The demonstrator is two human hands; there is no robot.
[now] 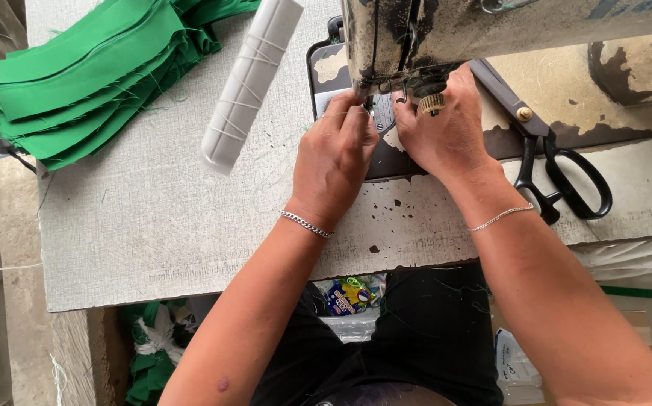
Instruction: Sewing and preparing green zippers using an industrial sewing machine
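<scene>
My left hand (333, 154) and my right hand (442, 128) are together under the head of an old, worn sewing machine (446, 34), at the needle area and metal plate (381, 114). The fingertips of both hands are pinched close beside the presser foot. What they grip is too small to see; it may be thread. Each wrist wears a thin silver bracelet.
Black-handled scissors (559, 169) lie on the machine bed right of my right hand. A stack of green fabric strips (85, 79) sits at the table's far left, with a white ribbed bar (251, 75) beside it. Green scraps and wrappers lie below the table edge (190, 289).
</scene>
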